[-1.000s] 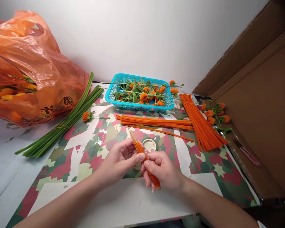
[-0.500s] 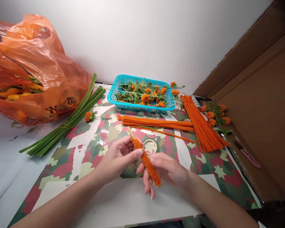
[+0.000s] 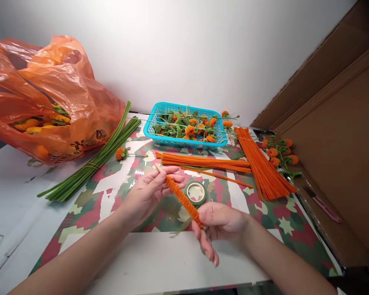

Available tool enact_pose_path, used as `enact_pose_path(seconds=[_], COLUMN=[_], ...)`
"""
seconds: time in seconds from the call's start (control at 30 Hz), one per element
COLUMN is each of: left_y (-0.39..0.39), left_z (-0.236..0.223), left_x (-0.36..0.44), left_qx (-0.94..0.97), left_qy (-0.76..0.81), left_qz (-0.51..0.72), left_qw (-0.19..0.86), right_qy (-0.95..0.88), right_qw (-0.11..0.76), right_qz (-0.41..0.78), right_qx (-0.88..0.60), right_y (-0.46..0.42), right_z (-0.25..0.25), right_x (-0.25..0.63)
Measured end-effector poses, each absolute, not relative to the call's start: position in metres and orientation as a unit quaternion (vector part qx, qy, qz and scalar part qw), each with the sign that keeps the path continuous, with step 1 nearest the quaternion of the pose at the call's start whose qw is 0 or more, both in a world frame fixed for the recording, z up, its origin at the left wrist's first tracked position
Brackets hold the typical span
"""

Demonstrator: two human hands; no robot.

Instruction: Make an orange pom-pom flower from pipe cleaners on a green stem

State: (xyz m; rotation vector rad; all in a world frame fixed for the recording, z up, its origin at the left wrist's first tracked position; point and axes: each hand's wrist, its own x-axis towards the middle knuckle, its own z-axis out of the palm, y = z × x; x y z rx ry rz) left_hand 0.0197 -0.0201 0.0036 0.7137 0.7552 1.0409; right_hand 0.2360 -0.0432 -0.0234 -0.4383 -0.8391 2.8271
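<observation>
Between my hands slants a thin wooden stick (image 3: 158, 167) with an orange pipe cleaner (image 3: 182, 199) coiled tightly along most of its length. My left hand (image 3: 152, 186) pinches its upper end between thumb and fingers, where bare wood pokes out. At the lower end, my right hand (image 3: 217, 223) grips the last coils with thumb and fingertips, its other fingers hanging loosely below. Just beyond the coil, a roll of green tape (image 3: 205, 192) lies flat on the patterned table cover (image 3: 119, 213).
A blue basket (image 3: 184, 144) holds orange flowers and green stems. Orange pipe cleaners (image 3: 264, 168) lie to the right, green ones (image 3: 89, 166) to the left beside an orange plastic bag (image 3: 80, 98). One loose flower (image 3: 119, 154) lies near them. A pink-handled knife (image 3: 326, 209) rests far right.
My left hand has shifted to the stick's upper end, and my right hand has moved down to the coil's lower end. The view has shifted slightly.
</observation>
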Motion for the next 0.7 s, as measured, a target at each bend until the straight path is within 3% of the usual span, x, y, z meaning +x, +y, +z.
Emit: enact_pose_path(seconds=[0.7], left_y=[-0.015], left_z=[-0.005], left_x=[0.015], left_qx=[0.305], left_qy=[0.334], left_qz=[0.42], left_qw=[0.787], right_qy=[-0.258], right_qw=[0.102], right_qz=[0.958], right_qx=[-0.067], right_y=[-0.048], right_z=[-0.037], right_x=[0.234])
